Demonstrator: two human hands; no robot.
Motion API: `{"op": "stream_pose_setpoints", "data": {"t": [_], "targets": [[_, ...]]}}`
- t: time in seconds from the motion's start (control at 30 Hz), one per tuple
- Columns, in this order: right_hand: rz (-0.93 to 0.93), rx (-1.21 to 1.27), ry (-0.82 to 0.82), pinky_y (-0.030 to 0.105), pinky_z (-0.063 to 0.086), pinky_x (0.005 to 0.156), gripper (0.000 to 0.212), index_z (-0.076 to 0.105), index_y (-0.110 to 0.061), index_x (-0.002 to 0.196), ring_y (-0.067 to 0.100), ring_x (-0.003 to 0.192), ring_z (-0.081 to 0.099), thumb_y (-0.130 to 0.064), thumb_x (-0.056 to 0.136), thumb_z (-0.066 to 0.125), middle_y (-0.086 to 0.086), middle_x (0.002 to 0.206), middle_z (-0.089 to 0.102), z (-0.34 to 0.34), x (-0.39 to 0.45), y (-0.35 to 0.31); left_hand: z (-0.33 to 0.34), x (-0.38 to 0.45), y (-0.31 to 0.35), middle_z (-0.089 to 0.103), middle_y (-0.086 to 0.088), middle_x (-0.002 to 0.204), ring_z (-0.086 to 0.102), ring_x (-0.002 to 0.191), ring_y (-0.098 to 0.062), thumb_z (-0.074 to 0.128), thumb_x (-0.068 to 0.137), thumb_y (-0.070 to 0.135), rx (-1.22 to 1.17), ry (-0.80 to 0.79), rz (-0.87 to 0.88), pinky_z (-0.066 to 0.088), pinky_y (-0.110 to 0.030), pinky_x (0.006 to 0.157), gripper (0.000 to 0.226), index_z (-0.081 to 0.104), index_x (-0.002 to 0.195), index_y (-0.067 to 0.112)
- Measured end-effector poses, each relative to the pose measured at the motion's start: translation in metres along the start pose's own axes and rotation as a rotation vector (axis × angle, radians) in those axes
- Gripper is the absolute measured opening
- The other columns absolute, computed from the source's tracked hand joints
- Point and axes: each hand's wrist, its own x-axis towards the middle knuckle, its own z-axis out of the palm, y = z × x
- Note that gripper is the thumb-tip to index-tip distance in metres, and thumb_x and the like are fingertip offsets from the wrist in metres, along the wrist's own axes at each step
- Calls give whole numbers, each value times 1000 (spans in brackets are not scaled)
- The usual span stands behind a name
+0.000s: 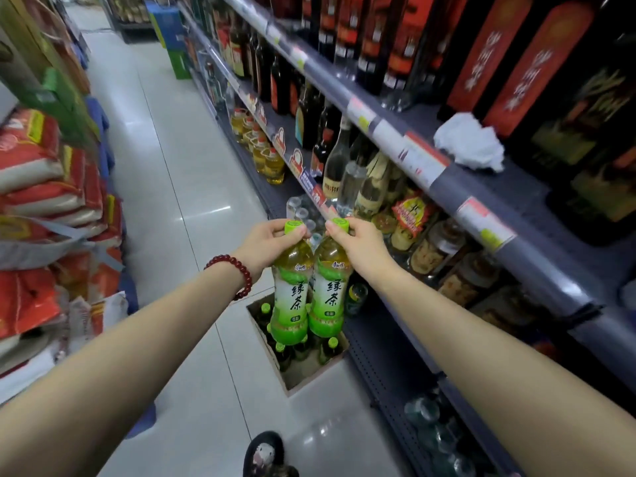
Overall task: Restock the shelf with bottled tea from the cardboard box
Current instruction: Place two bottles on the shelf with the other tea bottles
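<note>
Two tea bottles, left bottle and right bottle, hung upright and touching, above the box; the left hand pinched one cap, the right hand the other; the box sat on the floor at six o'clock; the shelf ran at three o'clock; sacks stood at nine.

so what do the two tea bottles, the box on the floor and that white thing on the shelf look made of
Left tea bottle and right tea bottle: apparently clear glossy plastic, since the yellow tea shows through, with printed green wraps and matte green caps.
Box: brown corrugated cardboard by its dull raw edges.
White thing: crumpled soft cloth or paper; the folds leave it open.
</note>
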Motion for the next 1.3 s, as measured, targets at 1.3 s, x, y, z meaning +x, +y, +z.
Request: {"op": "stream_pose_setpoints", "data": {"t": [1.3], "targets": [[-114,-280,882,40,50,98,51,75,-8,85,18,93,70,-57,84,59,7,93,75,-374,-288,-463,211,-206,561,69,-14,113,62,86,-20,57,87,44,199,-825,564,55,-32,73,37,71,92,10]]}}
